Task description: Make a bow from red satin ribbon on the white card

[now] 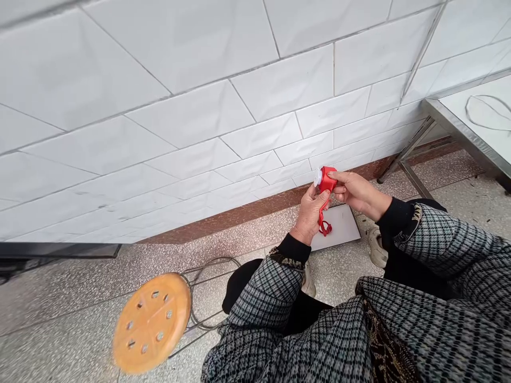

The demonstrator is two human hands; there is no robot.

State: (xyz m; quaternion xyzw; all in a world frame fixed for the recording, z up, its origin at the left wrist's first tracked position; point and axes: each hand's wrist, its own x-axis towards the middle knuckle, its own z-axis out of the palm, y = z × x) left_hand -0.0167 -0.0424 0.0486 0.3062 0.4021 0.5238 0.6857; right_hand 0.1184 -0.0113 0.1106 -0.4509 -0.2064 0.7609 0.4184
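Between my two hands is a red object (328, 180) with a round white end piece (318, 177) facing left. My left hand (310, 213) is wrapped round its lower part, thumb on top. From the right, my right hand (353, 191) grips the upper red part with thumb and fingers. A red strap or cord with a looped end (326, 228) hangs below my left hand. Beneath it, a flat white board (343, 227) lies on the floor between my feet.
An orange round stool seat with holes (151, 323) and wire legs is at the lower left. A metal-edged table (471, 135) stands at the right, with a thin cord on top. White wall tiles (191, 114) rise ahead. A dark edge (59, 250) juts in from the left.
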